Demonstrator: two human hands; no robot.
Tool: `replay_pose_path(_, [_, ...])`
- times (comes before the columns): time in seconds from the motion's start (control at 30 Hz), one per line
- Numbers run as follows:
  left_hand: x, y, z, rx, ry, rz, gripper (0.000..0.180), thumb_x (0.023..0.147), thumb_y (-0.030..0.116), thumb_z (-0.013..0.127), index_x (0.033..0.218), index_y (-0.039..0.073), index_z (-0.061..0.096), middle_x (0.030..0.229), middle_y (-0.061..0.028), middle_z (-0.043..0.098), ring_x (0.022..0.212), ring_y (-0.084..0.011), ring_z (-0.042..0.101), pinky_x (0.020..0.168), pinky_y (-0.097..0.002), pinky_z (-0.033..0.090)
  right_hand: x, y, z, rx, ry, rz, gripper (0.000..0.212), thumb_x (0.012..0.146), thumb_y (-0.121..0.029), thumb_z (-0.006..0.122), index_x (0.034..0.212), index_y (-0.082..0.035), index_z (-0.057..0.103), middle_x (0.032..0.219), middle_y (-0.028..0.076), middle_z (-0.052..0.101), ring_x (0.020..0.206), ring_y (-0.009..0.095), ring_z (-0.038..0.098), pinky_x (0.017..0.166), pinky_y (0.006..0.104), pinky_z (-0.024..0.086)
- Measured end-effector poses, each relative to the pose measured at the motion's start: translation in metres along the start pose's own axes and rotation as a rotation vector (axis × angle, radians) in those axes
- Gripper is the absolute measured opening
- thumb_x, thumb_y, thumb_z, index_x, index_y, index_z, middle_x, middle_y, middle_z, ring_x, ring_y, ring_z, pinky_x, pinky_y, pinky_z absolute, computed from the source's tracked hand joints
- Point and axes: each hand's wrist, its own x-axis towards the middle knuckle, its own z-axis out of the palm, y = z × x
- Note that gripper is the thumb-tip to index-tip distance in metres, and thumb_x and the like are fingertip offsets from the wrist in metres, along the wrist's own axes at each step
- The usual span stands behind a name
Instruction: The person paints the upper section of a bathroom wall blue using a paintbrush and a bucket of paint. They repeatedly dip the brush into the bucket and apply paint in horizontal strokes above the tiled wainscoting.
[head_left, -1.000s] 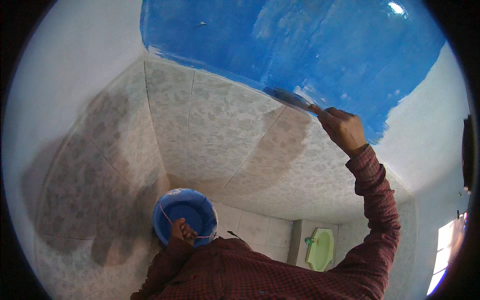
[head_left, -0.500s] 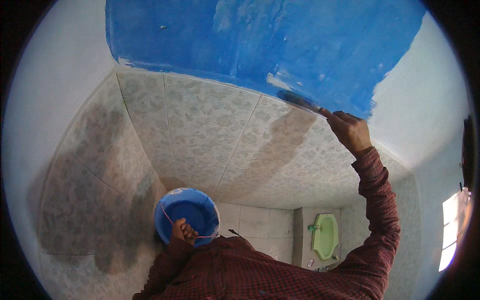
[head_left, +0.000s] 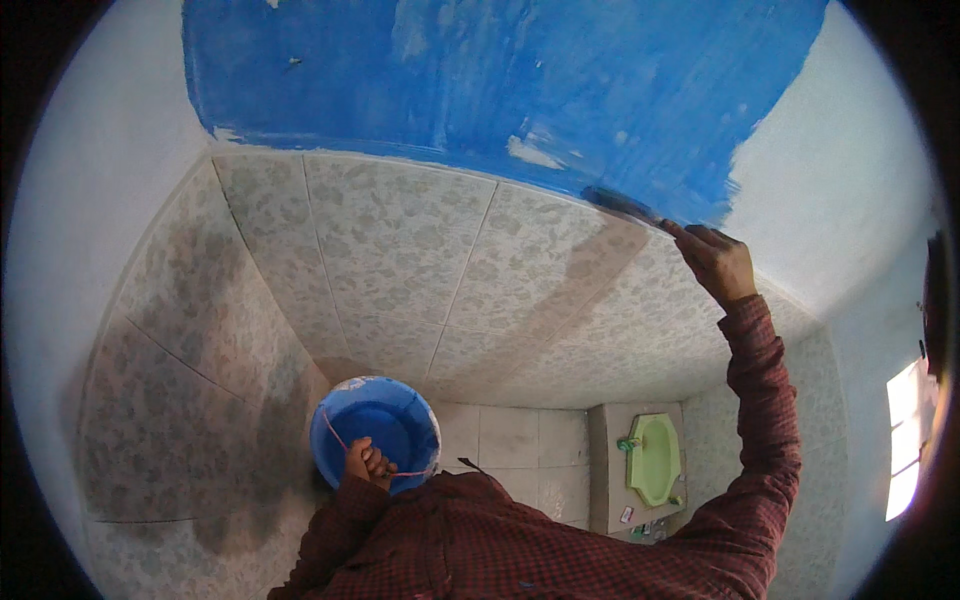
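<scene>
My right hand [head_left: 718,262] grips the handle of a paintbrush [head_left: 622,203], fingers closed round it. The dark bristles touch the blue painted wall [head_left: 460,85] just above the top edge of the tiles. A bare whitish patch [head_left: 534,152] shows in the paint left of the brush. Low at the left, my left hand [head_left: 369,464] is closed round the thin pink handle of a blue bucket [head_left: 325,437]. Blue paint shows inside the bucket, and its rim is smeared with white.
Patterned tiles [head_left: 395,235] cover the lower wall and the left side wall. At the lower right, a green washbasin [head_left: 655,461] sits in a counter [head_left: 598,480], with small items beside it. White wall [head_left: 835,180] borders the blue paint at right. A bright window [head_left: 903,440] is at the far right.
My right hand and the paintbrush have moved right along the lower edge of the blue paint. The view has shifted slightly. My left hand still holds the bucket's handle.
</scene>
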Motion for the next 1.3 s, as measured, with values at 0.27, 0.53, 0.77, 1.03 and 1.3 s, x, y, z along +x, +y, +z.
replay_pose_path(0.27, [0.000, 0.004, 0.006, -0.011, 0.006, -0.021, 0.034, 0.076, 0.023, 0.052, 0.050, 0.018, 0.031, 0.043, 0.0028, 0.028, 0.039, -0.0133, 0.029, 0.052, -0.0325, 0.037, -0.024, 0.019, -0.014, -0.060, -0.049, 0.058, 0.040, 0.072, -0.008, 0.061, 0.110, -0.021, 0.058, 0.075, 0.000, 0.059, 0.060, 0.017, 0.058, 0.051, 0.0290, 0.049])
replay_pose_path(0.53, [-0.006, 0.003, 0.011, 0.025, 0.049, -0.049, 0.033, 0.077, 0.023, 0.052, 0.051, 0.018, 0.032, 0.043, 0.0036, 0.026, 0.040, -0.0126, 0.028, 0.052, -0.0310, 0.036, -0.047, 0.024, -0.035, 0.050, 0.077, 0.242, 0.032, 0.076, -0.009, 0.061, 0.106, -0.018, 0.061, 0.084, 0.003, 0.064, 0.069, 0.017, 0.062, 0.055, 0.0292, 0.051])
replay_pose_path(0.77, [-0.004, 0.002, 0.011, 0.030, 0.061, -0.069, 0.034, 0.076, 0.023, 0.052, 0.050, 0.017, 0.031, 0.043, 0.0037, 0.025, 0.041, -0.0122, 0.027, 0.054, -0.0314, 0.038, -0.034, 0.004, -0.023, 0.044, 0.059, 0.195, 0.035, 0.077, -0.010, 0.060, 0.110, -0.022, 0.059, 0.080, 0.001, 0.063, 0.066, 0.015, 0.061, 0.053, 0.0271, 0.051])
replay_pose_path(1.03, [-0.017, 0.001, 0.006, 0.212, -0.022, 0.095, 0.027, 0.079, 0.023, 0.051, 0.061, 0.017, 0.033, 0.052, 0.0023, 0.026, 0.047, -0.0122, 0.030, 0.060, -0.0297, 0.039, -0.064, -0.002, -0.012, 0.283, 0.275, 0.547, 0.027, 0.077, -0.009, 0.061, 0.105, -0.012, 0.061, 0.088, 0.007, 0.064, 0.075, 0.022, 0.062, 0.063, 0.0294, 0.050])
replay_pose_path(1.3, [-0.012, 0.006, -0.007, 0.150, -0.108, -0.043, 0.026, 0.082, 0.023, 0.049, 0.063, 0.016, 0.032, 0.056, 0.0029, 0.027, 0.053, -0.0113, 0.031, 0.063, -0.0296, 0.036, -0.066, -0.043, -0.026, 0.640, 0.343, 0.759, 0.025, 0.081, -0.004, 0.057, 0.105, 0.000, 0.059, 0.092, 0.015, 0.064, 0.081, 0.019, 0.064, 0.069, 0.0275, 0.050])
